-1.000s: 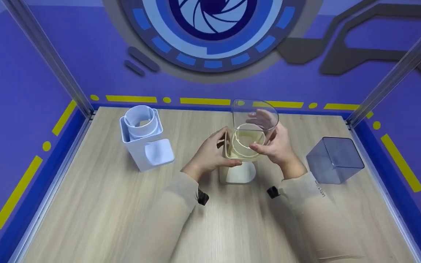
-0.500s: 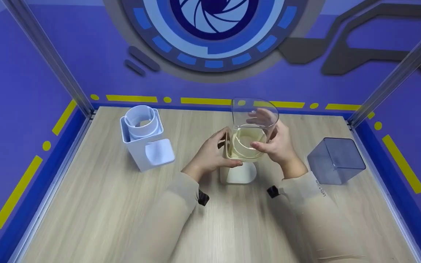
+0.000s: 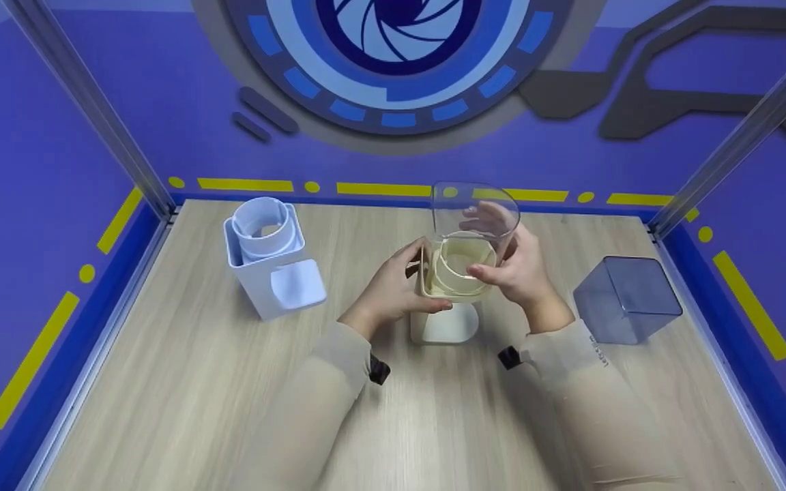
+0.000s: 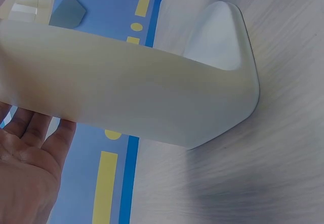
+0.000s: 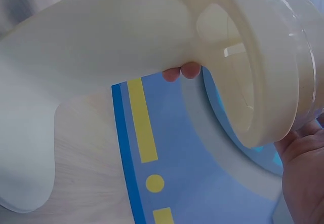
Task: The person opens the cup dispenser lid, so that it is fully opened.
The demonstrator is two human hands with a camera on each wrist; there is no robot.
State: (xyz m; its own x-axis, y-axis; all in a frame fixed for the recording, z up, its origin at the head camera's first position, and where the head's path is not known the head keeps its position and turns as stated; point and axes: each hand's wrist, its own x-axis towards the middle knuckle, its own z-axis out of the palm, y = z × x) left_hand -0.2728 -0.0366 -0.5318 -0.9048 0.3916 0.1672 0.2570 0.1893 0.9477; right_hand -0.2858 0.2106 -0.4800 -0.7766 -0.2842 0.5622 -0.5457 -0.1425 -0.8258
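A cream plastic stand [image 3: 449, 324] with a rounded foot stands upright on the table before me. Its tall plain back [image 4: 126, 87] fills much of the left wrist view. At its top is a wide round ring [image 5: 278, 82]. My left hand [image 3: 389, 290] grips the stand's upper left side, thumb in front and fingers behind. With my right hand [image 3: 521, 269] I hold a clear plastic container [image 3: 458, 213] against that top, thumb over its near side. The container's open end faces up, and a cream round collar [image 3: 467, 252] shows through its wall.
A light blue stand [image 3: 256, 293] of similar shape, with a round collar in its top, stands at the back left. A smoky grey see-through box [image 3: 618, 300] is near the right edge. Blue panels and metal posts [image 3: 741, 129] border the wooden table [image 3: 406, 423].
The clear container has tipped very slightly away from me around half a second ago. Both hands keep their grip and otherwise hardly move.
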